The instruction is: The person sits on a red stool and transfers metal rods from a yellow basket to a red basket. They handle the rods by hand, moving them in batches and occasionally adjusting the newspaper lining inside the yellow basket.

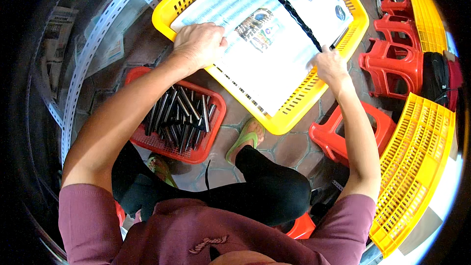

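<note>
A large printed paper sheet (245,68) lies across the yellow slotted basket (282,125) in front of me. My left hand (200,44) is closed at the sheet's left edge, beside the basket rim; its fingertips are hidden. At the right side, my right hand (329,66) is closed on the sheet's corner, though glare blurs the fingers. Between this sheet and a second printed sheet (319,7) runs a gap, where a dark line of glossy black pieces (287,5) shows. Whatever else lies under the paper is covered.
A red basket (216,118) of black tubes (181,118) stands on the tiled floor near my left forearm. Red stools (392,66) and a yellow slotted crate (417,162) line the right side. A perforated white metal frame (81,68) rises at left.
</note>
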Motion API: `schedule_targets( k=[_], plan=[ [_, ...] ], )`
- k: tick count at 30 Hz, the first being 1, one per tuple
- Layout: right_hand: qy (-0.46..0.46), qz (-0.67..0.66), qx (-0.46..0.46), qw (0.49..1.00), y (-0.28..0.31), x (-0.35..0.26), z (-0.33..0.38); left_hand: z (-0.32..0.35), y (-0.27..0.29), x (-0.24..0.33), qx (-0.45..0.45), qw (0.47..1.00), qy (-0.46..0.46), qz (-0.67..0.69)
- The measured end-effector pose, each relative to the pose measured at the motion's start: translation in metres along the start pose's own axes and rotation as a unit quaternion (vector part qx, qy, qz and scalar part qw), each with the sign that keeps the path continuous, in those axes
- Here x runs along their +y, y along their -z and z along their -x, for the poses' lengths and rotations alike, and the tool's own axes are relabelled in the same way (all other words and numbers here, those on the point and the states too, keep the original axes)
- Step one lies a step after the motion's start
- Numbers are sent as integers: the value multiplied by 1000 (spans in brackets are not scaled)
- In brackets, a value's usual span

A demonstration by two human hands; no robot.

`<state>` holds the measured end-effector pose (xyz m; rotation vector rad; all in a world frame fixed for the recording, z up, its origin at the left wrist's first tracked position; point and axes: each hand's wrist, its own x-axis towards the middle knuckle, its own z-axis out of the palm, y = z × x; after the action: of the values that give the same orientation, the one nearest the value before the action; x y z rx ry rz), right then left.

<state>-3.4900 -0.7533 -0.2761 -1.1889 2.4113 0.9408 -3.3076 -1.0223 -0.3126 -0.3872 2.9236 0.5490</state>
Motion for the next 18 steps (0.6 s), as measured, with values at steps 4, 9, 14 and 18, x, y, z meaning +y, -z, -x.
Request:
schedule_targets(
  k=[4, 9, 14, 18],
  plan=[
    [7, -169, 48, 985, 48, -4, 16, 3, -1, -6, -4, 1000, 8, -1],
    [69, -472, 143, 867, 81, -23, 6, 2, -11, -7, 139, 989, -43, -6],
    [310, -625, 36, 716, 79, -75, -27, 1, -5, -4, 178, 977, -105, -62],
    [288, -623, -60, 725, 87, -22, -83, -1, 4, -3, 14, 998, -60, 4]
  ],
)
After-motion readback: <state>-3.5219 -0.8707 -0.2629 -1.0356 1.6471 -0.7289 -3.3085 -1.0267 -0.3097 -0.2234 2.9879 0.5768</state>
